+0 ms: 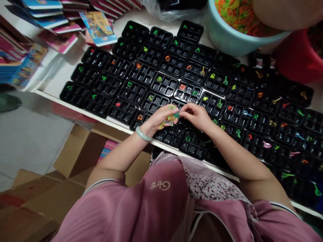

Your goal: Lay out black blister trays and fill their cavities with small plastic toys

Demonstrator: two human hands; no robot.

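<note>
My left hand (158, 118), with a pale bangle at its wrist, is closed around a bunch of small plastic pieces (172, 117) in yellow, green, orange and teal. The fingertips of my right hand (196, 116) are pinched together at the teal edge of that bunch; exactly what sits between them is too small to tell. Both hands hover over rows of black compartment trays (164, 84). Just beyond them, one tray holds an orange piece (182, 87) and a green piece (195, 92) in separate compartments. Trays at the right hold small spoon-like pieces (225, 80) too.
A light blue tub (227, 42) full of orange and green pieces stands at the back, beside a red tub (295, 60). Stacked booklets (99, 28) lie at the back left. Open cardboard boxes (75, 151) stand below the white table edge (101, 121).
</note>
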